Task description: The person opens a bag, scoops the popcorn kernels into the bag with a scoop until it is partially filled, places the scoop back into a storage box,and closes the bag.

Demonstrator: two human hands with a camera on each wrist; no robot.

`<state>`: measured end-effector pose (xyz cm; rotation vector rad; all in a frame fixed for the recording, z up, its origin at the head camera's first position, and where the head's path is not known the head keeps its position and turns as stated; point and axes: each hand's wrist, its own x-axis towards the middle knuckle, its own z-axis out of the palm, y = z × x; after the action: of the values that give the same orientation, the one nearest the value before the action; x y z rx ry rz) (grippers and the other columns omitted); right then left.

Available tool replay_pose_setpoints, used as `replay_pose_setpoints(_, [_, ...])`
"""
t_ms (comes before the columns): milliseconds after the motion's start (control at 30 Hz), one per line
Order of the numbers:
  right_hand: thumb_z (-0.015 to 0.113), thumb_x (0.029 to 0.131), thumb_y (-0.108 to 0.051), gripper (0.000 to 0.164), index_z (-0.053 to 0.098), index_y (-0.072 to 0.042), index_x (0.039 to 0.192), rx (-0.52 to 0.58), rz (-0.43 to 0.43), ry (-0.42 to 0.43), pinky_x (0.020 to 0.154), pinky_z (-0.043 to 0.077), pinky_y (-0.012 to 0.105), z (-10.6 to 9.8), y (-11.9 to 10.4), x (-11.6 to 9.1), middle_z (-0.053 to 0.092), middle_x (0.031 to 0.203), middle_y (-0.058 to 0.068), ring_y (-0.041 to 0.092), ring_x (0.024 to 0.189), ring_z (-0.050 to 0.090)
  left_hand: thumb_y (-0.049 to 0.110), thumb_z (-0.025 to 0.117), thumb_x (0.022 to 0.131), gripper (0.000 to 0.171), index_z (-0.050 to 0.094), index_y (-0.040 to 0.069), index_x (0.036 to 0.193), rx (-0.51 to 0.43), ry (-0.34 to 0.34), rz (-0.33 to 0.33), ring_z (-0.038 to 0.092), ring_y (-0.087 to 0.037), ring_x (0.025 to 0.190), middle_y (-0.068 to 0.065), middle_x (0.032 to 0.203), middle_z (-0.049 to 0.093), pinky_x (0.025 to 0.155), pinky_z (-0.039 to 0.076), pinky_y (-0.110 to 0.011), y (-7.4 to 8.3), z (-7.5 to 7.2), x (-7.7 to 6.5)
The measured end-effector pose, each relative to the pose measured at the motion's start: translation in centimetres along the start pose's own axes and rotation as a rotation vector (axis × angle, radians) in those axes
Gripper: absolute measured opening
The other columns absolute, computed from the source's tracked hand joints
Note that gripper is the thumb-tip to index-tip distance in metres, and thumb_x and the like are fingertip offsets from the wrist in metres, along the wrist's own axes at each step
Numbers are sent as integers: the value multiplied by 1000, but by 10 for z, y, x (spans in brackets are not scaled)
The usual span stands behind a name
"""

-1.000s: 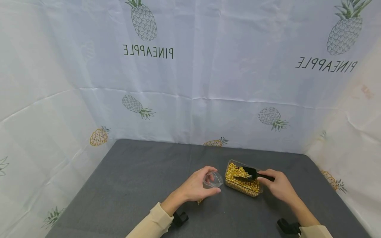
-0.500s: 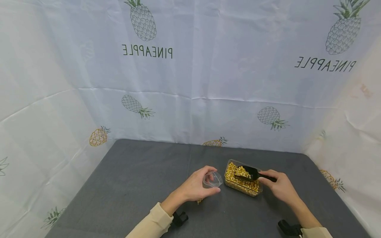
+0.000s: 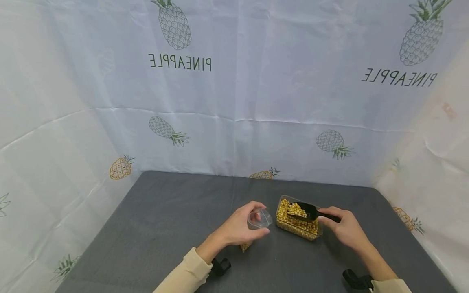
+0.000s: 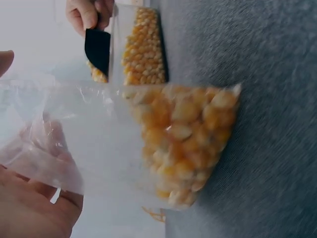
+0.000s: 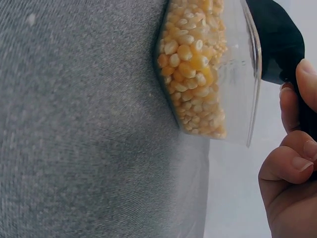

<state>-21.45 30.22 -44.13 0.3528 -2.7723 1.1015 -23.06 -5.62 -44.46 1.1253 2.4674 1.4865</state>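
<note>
My left hand (image 3: 238, 228) holds a clear plastic bag (image 4: 114, 134) upright, its thumb and fingers spread around the wide mouth. Yellow corn kernels (image 4: 185, 131) fill the bottom of the bag, close to the table surface. To the right, my right hand (image 3: 346, 228) grips the handle of a black scoop (image 3: 311, 212). A heap of kernels (image 3: 296, 210) lies in the scoop, which is over a clear rectangular container (image 5: 240, 94). More corn (image 5: 190, 69) fills the lower part of that container. The scoop hides some of the corn beneath it.
A dark grey cloth covers the table (image 3: 176, 211). Behind it hangs a pale curtain (image 3: 234, 89) printed with pineapples, and similar cloth stands at both sides. Black straps (image 3: 220, 267) sit around the wrists.
The scoop has levelled and risen slightly, and the kernels now sit heaped inside it. My left hand with the bag has shifted very little.
</note>
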Motion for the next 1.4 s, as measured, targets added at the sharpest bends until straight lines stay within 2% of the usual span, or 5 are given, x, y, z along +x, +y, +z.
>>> replay_pose_setpoints(233, [70,98,-24,34,71,-3,125,0,3,-1,85,52,58,-4,-4,0,70,115,11,44,113,60,36,71,92,58,52,9,139,5,-30,-22,55,-8,91,0,103,57,82,51,-26,5,-10,-1])
replay_pose_setpoints(367, [69,99,-24,34,71,-4,125,4,-1,-5,85,52,58,-5,-5,0,69,116,10,44,113,60,37,70,92,57,52,10,139,8,-62,-42,57,-8,94,0,104,57,85,51,-28,7,-13,-1])
replay_pose_setpoints(633, [69,99,-26,34,71,-4,125,13,0,-18,90,47,65,-6,-9,-1,68,120,14,47,120,57,38,72,91,58,52,13,140,10,-104,-71,56,-5,93,7,103,55,83,50,-25,1,-7,0])
replay_pose_setpoints(967, [69,99,-25,33,71,-5,125,35,-10,-14,91,46,65,-6,-17,-3,68,120,13,47,120,56,41,73,91,61,51,14,141,24,-75,-63,56,-4,95,6,106,57,85,51,-27,-2,2,0])
replay_pose_setpoints(1400, [70,98,-23,29,73,-8,123,25,-70,-22,88,50,61,-7,-33,-3,69,119,8,42,114,60,44,73,91,69,45,15,146,44,-72,-94,56,-6,103,4,116,57,89,51,-29,-1,6,-1])
